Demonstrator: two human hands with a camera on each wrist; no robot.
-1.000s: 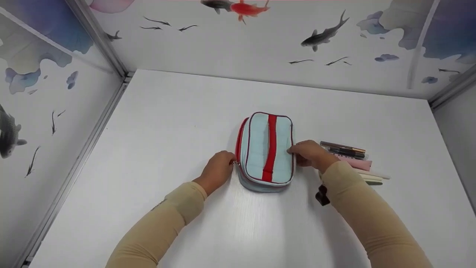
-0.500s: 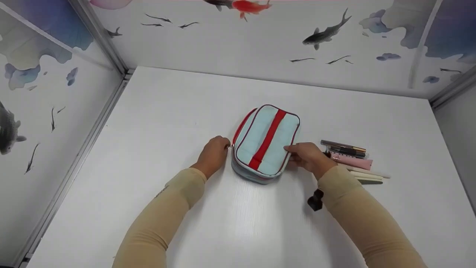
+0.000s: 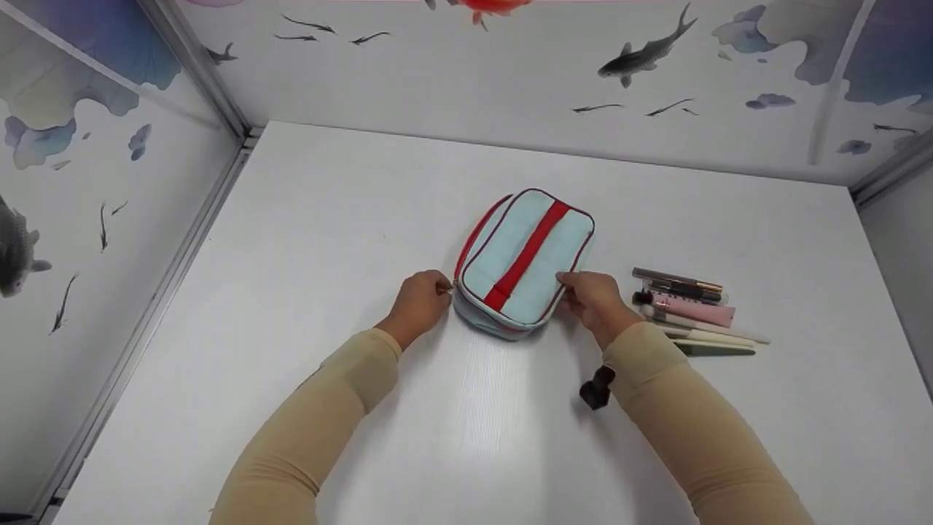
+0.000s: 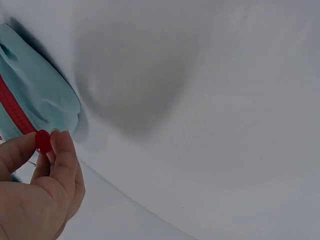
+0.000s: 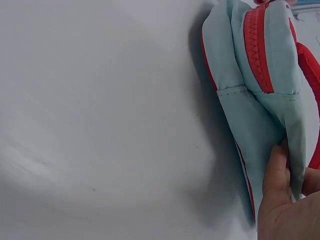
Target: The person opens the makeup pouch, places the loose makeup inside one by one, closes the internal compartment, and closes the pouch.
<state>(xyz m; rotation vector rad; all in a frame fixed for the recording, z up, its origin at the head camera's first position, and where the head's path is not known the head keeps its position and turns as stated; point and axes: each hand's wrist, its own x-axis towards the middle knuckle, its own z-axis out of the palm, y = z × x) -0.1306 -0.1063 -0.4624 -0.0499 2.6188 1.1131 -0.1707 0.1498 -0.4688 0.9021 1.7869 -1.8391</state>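
Observation:
A light blue zip pouch [image 3: 503, 240] with dark red piping lies on the white table in the head view, its top end leaning right. A red strap [image 3: 528, 255] runs along its upper face. My left hand [image 3: 420, 302] is at the pouch's near left corner. In the left wrist view, its thumb and fingers pinch a red zipper pull [image 4: 44, 142]. My right hand [image 3: 594, 295] grips the opposite side, thumb on top; the right wrist view shows its fingers [image 5: 276, 175] pressed into a fold of the cloth, below a red zipper section [image 5: 257, 50].
To the right lie slim dark pen-like sticks [image 3: 678, 280], a pink tube [image 3: 692, 311] and several pale-handled brushes [image 3: 718, 337], partly behind my right sleeve. A small black piece [image 3: 596, 394] shows beside the right cuff. White walls with painted fish [image 3: 645, 58] border the table.
The pouch has turned clockwise, its far end swinging right, and shifted slightly away from me. Both hands have moved with it, keeping their holds; more of the brushes now shows.

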